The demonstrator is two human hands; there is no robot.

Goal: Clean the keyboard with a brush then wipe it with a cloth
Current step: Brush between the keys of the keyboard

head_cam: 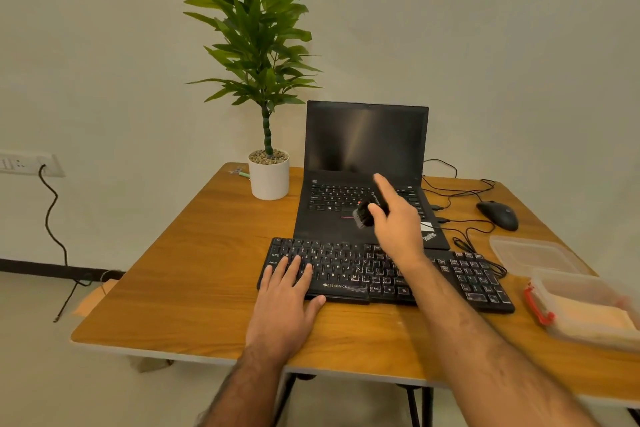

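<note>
A black external keyboard (349, 270) lies on the wooden table (194, 274) in front of an open black laptop (363, 163). My left hand (284, 302) rests flat on the keyboard's left end, fingers straight across the keys and thumb at the front edge. My right hand (394, 218) is raised above the laptop's palm rest and grips a small black brush (365, 213), bristles pointing left and down, index finger stretched out along it. A cloth-like beige fold shows inside the clear box (588, 315) at the right.
A white pot with a tall green plant (268, 175) stands at the back left of the table. A black mouse (498, 215) and loose cables lie at the right. A clear lid (533, 253) sits behind the box. A wall socket with a cord is at the left.
</note>
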